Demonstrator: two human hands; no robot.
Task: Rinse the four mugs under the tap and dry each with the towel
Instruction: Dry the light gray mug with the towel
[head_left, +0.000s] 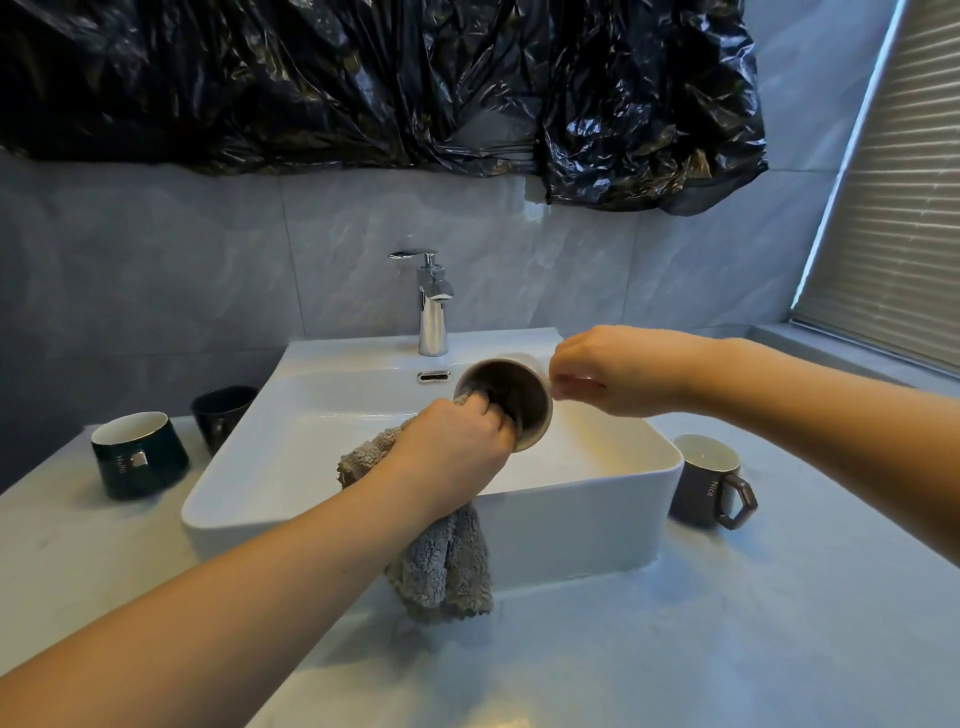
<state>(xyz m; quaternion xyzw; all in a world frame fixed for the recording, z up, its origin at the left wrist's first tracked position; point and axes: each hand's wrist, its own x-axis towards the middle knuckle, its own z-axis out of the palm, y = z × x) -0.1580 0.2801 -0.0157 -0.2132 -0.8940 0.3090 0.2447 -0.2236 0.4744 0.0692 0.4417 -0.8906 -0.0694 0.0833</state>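
One mug (524, 410) is being dried over the sink (332, 499): right hand (597, 371) pinches it, left hand (457, 441) clutches the towel (447, 566) inside; next, probably setting it on the bench (727, 623).

Light: dim, bluish daylight from the blinds (893, 208) on my right.
Glare: soft shine on the basin rim (613, 480), glints on the tap (434, 306).
Distortion: wide-angle bending at the edges; focus fairly sharp.
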